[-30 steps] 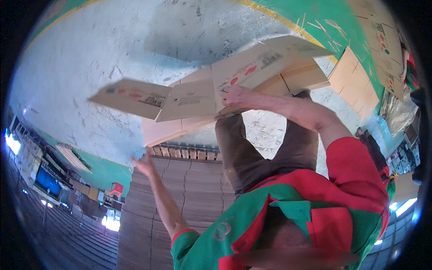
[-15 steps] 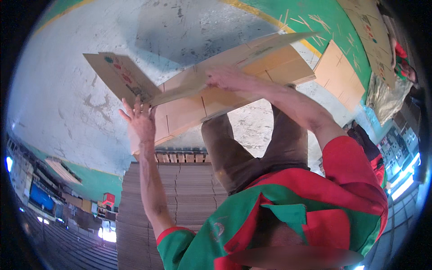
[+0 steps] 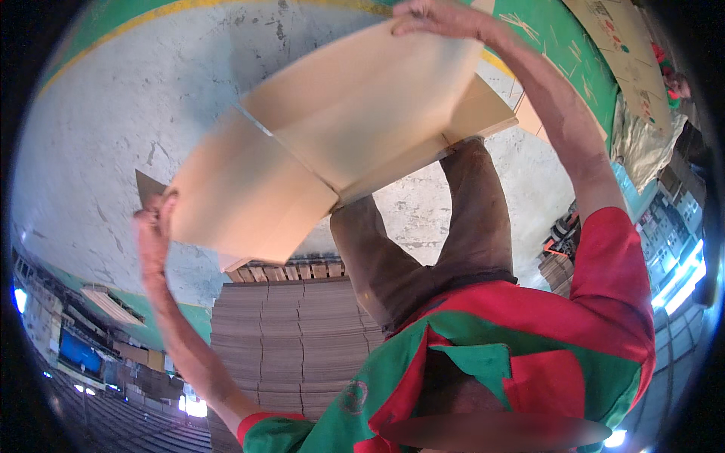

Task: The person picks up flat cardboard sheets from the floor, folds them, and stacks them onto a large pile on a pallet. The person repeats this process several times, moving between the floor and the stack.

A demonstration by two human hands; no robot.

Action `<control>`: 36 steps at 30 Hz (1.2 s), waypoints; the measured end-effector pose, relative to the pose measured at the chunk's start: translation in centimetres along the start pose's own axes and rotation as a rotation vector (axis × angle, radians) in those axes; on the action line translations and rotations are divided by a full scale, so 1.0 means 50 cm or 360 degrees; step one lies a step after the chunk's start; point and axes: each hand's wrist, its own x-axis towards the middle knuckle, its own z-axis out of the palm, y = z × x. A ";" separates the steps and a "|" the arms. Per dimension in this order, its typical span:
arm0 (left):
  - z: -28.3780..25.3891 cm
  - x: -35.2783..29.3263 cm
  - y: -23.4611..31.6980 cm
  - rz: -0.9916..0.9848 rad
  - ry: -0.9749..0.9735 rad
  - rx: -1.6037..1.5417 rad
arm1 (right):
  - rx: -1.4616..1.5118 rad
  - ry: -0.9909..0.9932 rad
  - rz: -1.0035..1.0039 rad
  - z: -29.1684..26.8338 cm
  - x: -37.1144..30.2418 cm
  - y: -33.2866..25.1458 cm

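A large creased sheet of brown cardboard [image 3: 362,98] is spread out in front of my legs, its plain side showing. At its left end, my left hand [image 3: 155,219] is closed on the edge, slightly blurred. A dark grey-brown corner of board [image 3: 149,187] sticks out beyond those fingers. My right hand [image 3: 438,19] grips the far upper edge, with the arm stretched out. A slot and a crease run across the sheet toward my knees. Under its right end lies more flat cardboard [image 3: 487,113], partly hidden by the raised sheet.
A tall stack of flat cardboard [image 3: 302,325] stands at my lower left, near a slatted wooden pallet [image 3: 294,271]. Printed cardboard [image 3: 615,57] is at the upper right, with another person [image 3: 672,83] beyond it. Thin scraps [image 3: 566,60] litter the green floor.
The folded, printed cardboard has been opened out, now showing its plain face. My left hand has moved left and down; my right hand has moved up and away to the far edge.
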 end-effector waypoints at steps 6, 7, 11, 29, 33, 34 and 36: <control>-0.088 0.134 -0.063 -0.0117 -0.0235 0.0128 | -0.0009 0.0148 -0.0343 -0.096 0.089 -0.014; -0.056 0.150 -0.083 -0.0079 -0.0212 0.0168 | -0.0194 0.0249 -0.0275 -0.083 0.118 0.000; 0.167 0.161 -0.188 0.0023 0.0000 0.0416 | -0.0789 0.0465 -0.0074 0.110 0.188 0.132; 0.745 -0.127 0.063 -0.0171 -0.1220 -0.0271 | -0.0428 -0.0313 0.1130 0.519 -0.284 0.362; 0.704 -0.119 0.043 -0.0011 -0.1383 0.0019 | -0.0722 0.0061 0.1306 0.489 -0.371 0.357; 0.695 -0.121 0.044 -0.0005 -0.1419 0.0064 | -0.0793 0.0128 0.1374 0.486 -0.388 0.360; 0.682 -0.131 0.053 -0.0049 -0.1456 0.0083 | -0.0810 0.0344 0.1434 0.486 -0.415 0.369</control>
